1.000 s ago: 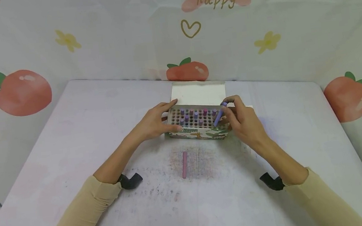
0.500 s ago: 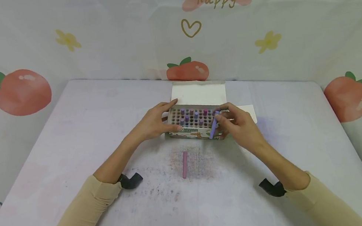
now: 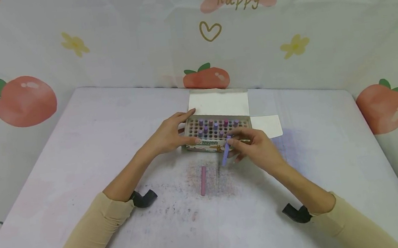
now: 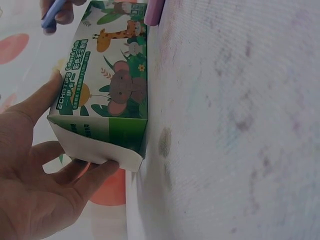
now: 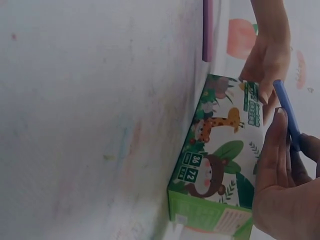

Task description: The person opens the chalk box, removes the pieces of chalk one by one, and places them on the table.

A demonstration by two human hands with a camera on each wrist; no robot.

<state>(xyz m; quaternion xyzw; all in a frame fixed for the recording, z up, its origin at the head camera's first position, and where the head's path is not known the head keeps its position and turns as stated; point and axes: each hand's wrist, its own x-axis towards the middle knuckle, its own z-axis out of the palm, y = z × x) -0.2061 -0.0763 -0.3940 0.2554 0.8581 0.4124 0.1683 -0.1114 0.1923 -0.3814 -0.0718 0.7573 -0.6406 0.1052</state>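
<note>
In the head view, a chalk box (image 3: 202, 149) printed with animals stands on the table with its lid folded back. Several purple and pink chalks stick up from its holed insert (image 3: 210, 130). My left hand (image 3: 167, 135) grips the box's left end, the thumb at the front edge and the fingers at the side, against a white flap (image 4: 95, 147) in the left wrist view. My right hand (image 3: 258, 148) pinches a purple-blue chalk (image 3: 226, 151) by its upper end, tilted, in front of the box. A pink chalk stick (image 3: 203, 180) lies on the table nearer to me.
The white lid (image 3: 218, 102) lies open behind the box, and a white side flap (image 3: 267, 126) sticks out to the right. Coloured chalk dust marks the table (image 3: 182, 232). A printed cloth (image 3: 131, 45) hangs behind.
My right hand has carried the purple-blue chalk from above the box's right part forward and left, past its front edge. The left hand and the pink chalk have stayed put.
</note>
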